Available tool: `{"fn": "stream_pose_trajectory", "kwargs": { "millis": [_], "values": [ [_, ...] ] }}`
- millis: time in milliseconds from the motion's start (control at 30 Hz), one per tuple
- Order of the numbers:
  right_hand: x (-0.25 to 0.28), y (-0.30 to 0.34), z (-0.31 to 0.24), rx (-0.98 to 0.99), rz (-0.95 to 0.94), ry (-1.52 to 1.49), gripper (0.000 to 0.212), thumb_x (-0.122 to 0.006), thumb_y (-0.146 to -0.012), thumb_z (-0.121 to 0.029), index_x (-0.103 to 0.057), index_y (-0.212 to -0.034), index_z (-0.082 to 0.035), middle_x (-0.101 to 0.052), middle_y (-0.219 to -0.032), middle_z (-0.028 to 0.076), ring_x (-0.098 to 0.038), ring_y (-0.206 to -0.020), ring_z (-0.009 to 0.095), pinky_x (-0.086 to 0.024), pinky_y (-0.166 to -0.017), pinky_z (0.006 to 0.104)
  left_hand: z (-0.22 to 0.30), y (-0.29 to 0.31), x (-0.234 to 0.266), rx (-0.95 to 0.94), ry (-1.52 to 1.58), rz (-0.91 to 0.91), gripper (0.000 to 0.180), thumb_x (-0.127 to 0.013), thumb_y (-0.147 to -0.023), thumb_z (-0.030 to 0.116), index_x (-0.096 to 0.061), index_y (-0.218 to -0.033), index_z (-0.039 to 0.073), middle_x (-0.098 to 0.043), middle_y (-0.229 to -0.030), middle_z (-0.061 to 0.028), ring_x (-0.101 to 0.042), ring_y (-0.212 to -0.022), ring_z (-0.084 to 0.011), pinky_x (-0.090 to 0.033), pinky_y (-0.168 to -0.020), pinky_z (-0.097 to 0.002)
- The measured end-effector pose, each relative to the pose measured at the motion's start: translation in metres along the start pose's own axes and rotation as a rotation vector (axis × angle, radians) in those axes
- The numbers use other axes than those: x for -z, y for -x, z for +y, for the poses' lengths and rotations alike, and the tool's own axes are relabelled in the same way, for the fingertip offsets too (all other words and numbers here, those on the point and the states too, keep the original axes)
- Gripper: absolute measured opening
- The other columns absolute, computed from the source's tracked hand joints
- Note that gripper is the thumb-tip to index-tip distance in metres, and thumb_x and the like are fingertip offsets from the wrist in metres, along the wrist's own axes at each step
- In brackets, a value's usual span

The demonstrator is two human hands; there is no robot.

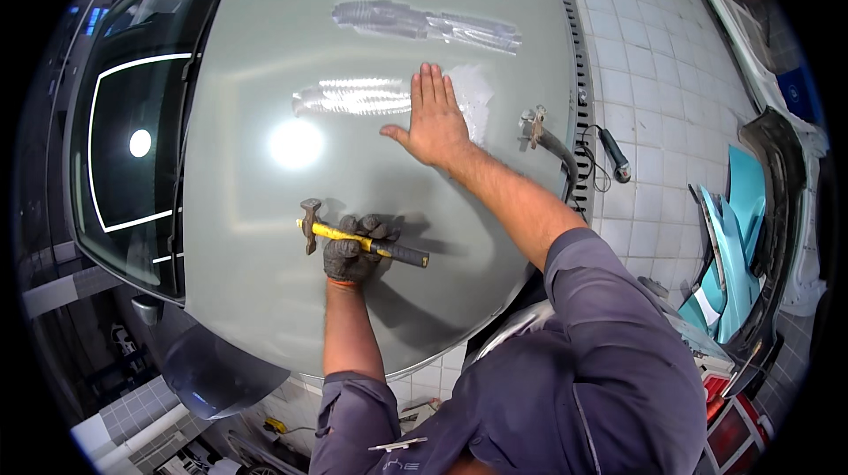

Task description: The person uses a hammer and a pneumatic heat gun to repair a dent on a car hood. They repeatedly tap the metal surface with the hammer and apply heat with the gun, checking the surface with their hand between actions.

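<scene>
My left hand (349, 256), in a dark work glove, is closed round a hammer (331, 232) with a yellow and black handle. The hammer's head points toward the windshield, and the hand is over the grey-green car hood (265, 298). Bare and flat, my right hand (437, 126) lies on the hood with fingers pointing away from me and the thumb out to the left. Its fingers cover part of a shiny sanded strip (353, 97); a dull pale patch (473, 100) shows just right of them. Farther off is a second sanded strip (428, 25).
A metal clamp (534, 126) on a thick dark cable rests at the hood's right edge. Beyond it, an angle grinder (614, 154) with a cord lies on the tiled floor (618, 78). Teal panels (733, 245) stand at the right; the windshield (132, 139) borders the hood's left.
</scene>
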State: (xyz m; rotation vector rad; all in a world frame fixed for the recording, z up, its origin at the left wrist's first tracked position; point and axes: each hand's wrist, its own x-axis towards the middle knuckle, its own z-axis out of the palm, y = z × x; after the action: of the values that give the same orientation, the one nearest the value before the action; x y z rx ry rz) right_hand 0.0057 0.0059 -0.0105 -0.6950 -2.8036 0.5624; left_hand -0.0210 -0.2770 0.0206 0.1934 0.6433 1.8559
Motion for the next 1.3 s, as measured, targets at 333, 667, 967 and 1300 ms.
{"fn": "stream_pose_trajectory", "kwargs": {
  "millis": [333, 667, 967, 1300],
  "values": [
    [0.026, -0.03, -0.016, -0.006, -0.083, 0.07, 0.116, -0.034, -0.092, -0.082, -0.011, -0.157, 0.012, -0.007, -0.166, 0.03, -0.001, -0.157, 0.04, -0.004, -0.128, 0.0492, -0.004, 0.002, 0.011, -0.226, -1.222, 0.129, 0.021, -0.064, -0.085, 0.026, -0.066, -0.106, 0.024, -0.062, -0.108, 0.0029, -0.058, -0.108, -0.0212, -0.048, -0.097, -0.0395],
    [0.008, 0.053, -0.02, 0.165, -0.04, 0.022, 0.1, -0.04, -0.099, -0.068, -0.018, -0.156, 0.011, -0.013, -0.166, 0.028, -0.008, -0.157, 0.038, -0.007, -0.129, 0.0466, 0.034, 0.03, -0.014, 0.258, -0.215, 0.218, 0.031, -0.081, -0.083, 0.018, -0.064, -0.108, 0.011, -0.06, -0.12, -0.0095, -0.055, -0.122, -0.0319, -0.05, -0.104, -0.0491],
    [0.099, 0.326, 0.021, -0.152, -0.658, -0.527, 0.073, -0.048, -0.101, -0.062, -0.055, -0.14, 0.0, -0.059, -0.139, 0.022, -0.054, -0.132, 0.037, -0.041, -0.111, 0.0455, 0.117, 0.042, 0.048, 0.317, -0.803, 0.493, 0.025, -0.065, -0.097, 0.029, -0.062, -0.104, 0.005, -0.067, -0.092, -0.0109, -0.066, -0.083, -0.0265, -0.056, -0.073, -0.0396],
    [0.264, 0.786, 0.016, -1.069, -0.009, -1.422, 0.057, -0.06, -0.101, -0.048, -0.07, -0.11, 0.006, -0.077, -0.093, 0.016, -0.076, -0.082, 0.023, -0.061, -0.074, 0.0323, 0.057, 0.061, 0.014, 0.167, -2.387, 1.313, 0.057, -0.056, -0.09, 0.042, -0.06, -0.136, 0.008, -0.062, -0.136, -0.0154, -0.06, -0.121, -0.0352, -0.048, -0.101, -0.0409]
  ]
}}
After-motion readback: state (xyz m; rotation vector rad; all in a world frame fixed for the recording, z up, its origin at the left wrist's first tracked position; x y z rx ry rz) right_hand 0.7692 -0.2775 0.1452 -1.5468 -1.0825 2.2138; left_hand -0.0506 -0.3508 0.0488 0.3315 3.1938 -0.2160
